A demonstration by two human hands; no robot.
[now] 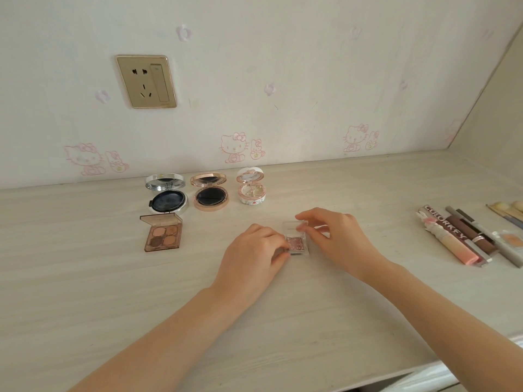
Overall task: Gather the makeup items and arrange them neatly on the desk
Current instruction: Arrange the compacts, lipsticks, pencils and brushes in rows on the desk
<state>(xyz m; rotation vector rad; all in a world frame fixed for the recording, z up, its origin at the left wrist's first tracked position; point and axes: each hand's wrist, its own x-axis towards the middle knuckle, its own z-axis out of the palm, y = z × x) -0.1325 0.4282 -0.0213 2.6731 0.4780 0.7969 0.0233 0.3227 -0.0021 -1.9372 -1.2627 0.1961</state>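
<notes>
Gold wall socket (pixel 146 81), cartoon-cat wallpaper (pixel 283 66) — pale pink flowers, perhaps stickers — side panel (pixel 498 108)

Counter (pixel 85 278): pale whitish wood grain. Wall (pixel 283 66) behind it: cream w/ faint pink cat-and-bunny outlines, small pink flowers. Socket plate (pixel 146 81): gold. Nearest the socket, silver compact (pixel 167 193) w/ black pad; right of that, rose-gold compact (pixel 210 195), black pad too; then white floral compact (pixel 251 189). Below the silver one, brown palette (pixel 162 234): peach & brown shades. Small clear case (pixel 296 241): pink glitter. Far right, tubes (pixel 452 239): pink, brown.
</notes>
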